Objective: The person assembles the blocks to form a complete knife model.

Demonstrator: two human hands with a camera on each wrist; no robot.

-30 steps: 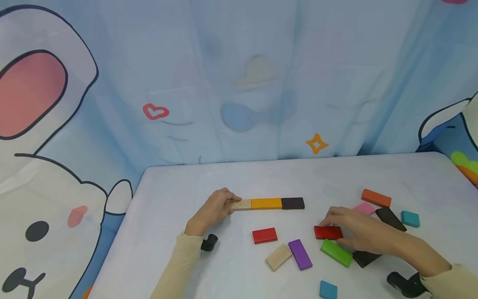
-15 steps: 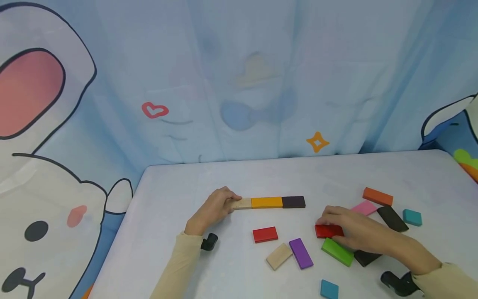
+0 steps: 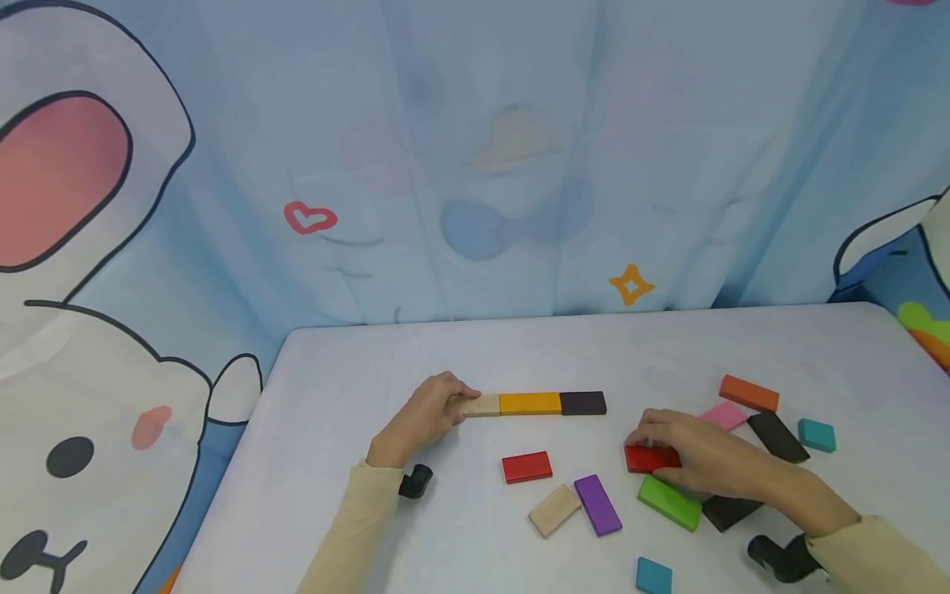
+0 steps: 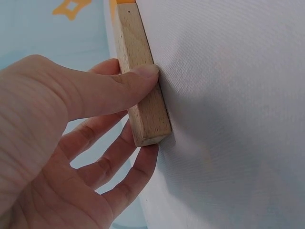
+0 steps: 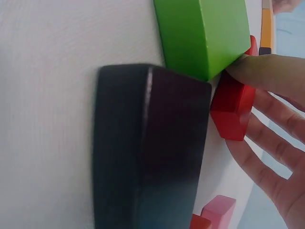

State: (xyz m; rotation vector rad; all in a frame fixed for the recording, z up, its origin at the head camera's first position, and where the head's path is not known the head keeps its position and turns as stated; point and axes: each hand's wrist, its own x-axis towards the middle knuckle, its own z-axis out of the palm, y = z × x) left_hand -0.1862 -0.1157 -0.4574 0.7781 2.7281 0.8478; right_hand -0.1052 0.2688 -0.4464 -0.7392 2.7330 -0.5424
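A straight row lies on the white table: a plain wooden block (image 3: 484,405), a yellow block (image 3: 530,403) and a dark brown block (image 3: 583,403). My left hand (image 3: 425,419) pinches the wooden block at the row's left end, thumb along its near side and fingers behind. On the right, my right hand (image 3: 716,460) grips a red block (image 3: 644,459) between thumb and fingers. In the right wrist view, the thumb lies on one side of it and the fingers spread along the other. A green block (image 3: 670,503) sits right beside that red block.
A second red block (image 3: 527,467), another wooden block (image 3: 555,511), a purple block (image 3: 597,506) and a blue block (image 3: 654,575) lie nearer. Around the right hand are black blocks (image 3: 778,436), a pink block (image 3: 725,415), an orange block (image 3: 749,393) and a teal block (image 3: 816,435).
My right thumb has come in against the red block, and the right wrist has slid a little left. My left hand stays on the wooden block.
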